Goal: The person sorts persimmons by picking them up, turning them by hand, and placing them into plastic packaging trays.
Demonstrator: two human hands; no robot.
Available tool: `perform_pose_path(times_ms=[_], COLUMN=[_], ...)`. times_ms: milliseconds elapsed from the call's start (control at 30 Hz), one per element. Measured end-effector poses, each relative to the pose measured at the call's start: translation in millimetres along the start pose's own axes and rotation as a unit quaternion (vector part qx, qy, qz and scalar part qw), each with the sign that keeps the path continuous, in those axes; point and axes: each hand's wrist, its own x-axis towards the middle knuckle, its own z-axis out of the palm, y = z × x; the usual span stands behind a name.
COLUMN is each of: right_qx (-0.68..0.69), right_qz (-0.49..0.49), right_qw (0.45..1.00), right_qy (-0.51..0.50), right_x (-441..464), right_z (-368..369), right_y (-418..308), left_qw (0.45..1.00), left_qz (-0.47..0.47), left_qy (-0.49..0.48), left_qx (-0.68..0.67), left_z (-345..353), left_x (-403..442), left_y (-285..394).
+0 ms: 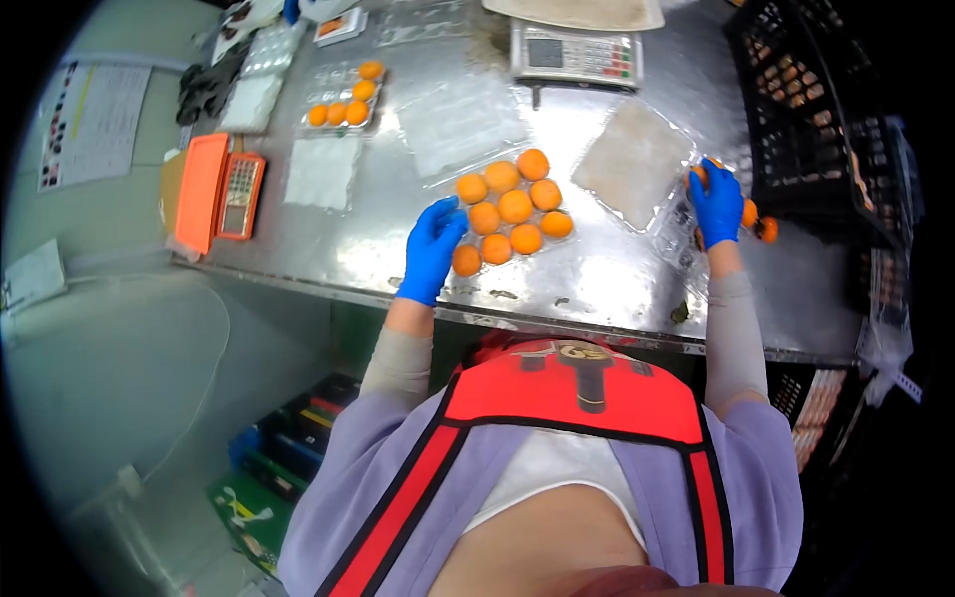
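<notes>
A clear plastic tray (pixel 572 237) holds rows of round orange persimmons (pixel 515 207) on the metal table. My left hand (pixel 435 251), in a blue glove, is beside the tray's left edge with its fingers loosely bent and nothing visible in them. Farther right, my right hand (pixel 718 204), also gloved in blue, has its fingers around a persimmon (pixel 698 177), mostly covered by the glove. Next to that hand lie loose persimmons (pixel 766 230), one showing a dark calyx. Clear plastic packaging (pixel 676 239) lies under and left of the right hand.
A scale (pixel 577 55) stands at the back. Black crates (pixel 806 109) rise on the right. Flat clear trays (pixel 637 164) lie behind the filled one. Back left are another tray with persimmons (pixel 338 113), white pads (pixel 323 171) and an orange-cased calculator (pixel 239 194). The table's front edge (pixel 597 331) runs before me.
</notes>
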Motion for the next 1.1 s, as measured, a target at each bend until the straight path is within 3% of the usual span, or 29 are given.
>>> perform_pose_path(times_ms=[67, 233, 300, 333, 400, 467, 533, 667, 767, 833, 867, 900, 933, 967, 1000, 1033, 1100], right_qx=[0.115, 0.102, 0.074, 0.045, 0.02, -0.019, 0.032, -0.042, -0.012, 0.079, 0.079, 0.166, 0.251, 0.25, 0.331, 0.407, 0.551], right_qz=[0.012, 0.11, 0.132, 0.158, 0.156, 0.118, 0.115, 0.091, 0.096, 0.148, 0.148, 0.151, 0.154, 0.154, 0.115, 0.077, 0.041], right_qw=[0.993, 0.982, 0.981, 0.978, 0.979, 0.983, 0.984, 0.985, 0.986, 0.979, 0.978, 0.969, 0.952, 0.953, 0.929, 0.896, 0.795], right_qy=[-0.031, -0.115, -0.122, -0.125, -0.132, -0.142, -0.134, -0.142, -0.136, -0.12, -0.12, -0.101, -0.081, -0.081, -0.121, -0.162, -0.25], right_x=[5.7, 4.8, 5.2, 5.3, -0.6, -7.5, -12.9, -12.0, -10.2, -10.6, -10.3, -11.2, -12.4, -12.0, -12.2, -13.8, -19.3], right_z=[-8.9, 5.2, 3.1, -0.2, -1.9, 0.9, -9.4, -8.1, -8.6, -11.1, -12.0, -15.0, -19.7, -24.4, -31.3, -38.7, -57.9], right_y=[2.4, 27.3, 25.3, 23.3, 20.9, 23.9, 6.8, 2.4, 2.1, -3.7, -8.4, -16.3, -26.5, -41.0, -61.8, -84.5, -134.5], left_qw=[0.998, 0.998, 0.974, 0.974, 0.899, 0.883, 0.85, 0.838, 0.84, 0.841, 0.892, 0.931, 0.931, 0.969, 0.99, 0.991, 0.979], left_qz=[0.042, 0.033, 0.079, 0.078, 0.189, 0.174, 0.152, 0.149, 0.155, 0.163, 0.182, 0.196, 0.194, 0.155, 0.113, 0.111, 0.193], left_qy=[0.03, 0.045, 0.006, 0.01, -0.033, -0.028, -0.026, -0.016, -0.019, -0.01, -0.004, 0.0, -0.001, -0.013, -0.026, -0.028, -0.056], left_qx=[-0.03, 0.041, 0.213, 0.211, 0.395, 0.435, 0.504, 0.525, 0.519, 0.515, 0.414, 0.308, 0.308, 0.194, 0.076, 0.074, -0.034], left_z=[-6.2, -19.4, -22.9, -24.7, -29.2, -22.1, -15.9, -15.6, -18.6, -23.0, -27.4, -28.4, -24.3, -19.0, -12.8, -5.9, 9.8], left_x=[1.1, -9.1, -18.1, -20.0, -21.9, -29.8, -33.2, -28.9, -29.7, -29.4, -29.6, -31.6, -33.3, -31.6, -29.4, -25.9, -22.8], left_y=[-11.9, -15.7, -12.1, -15.7, -24.3, -20.1, -21.1, -32.1, -19.9, -6.8, 0.4, 9.2, 23.6, 39.7, 55.9, 69.3, 89.1])
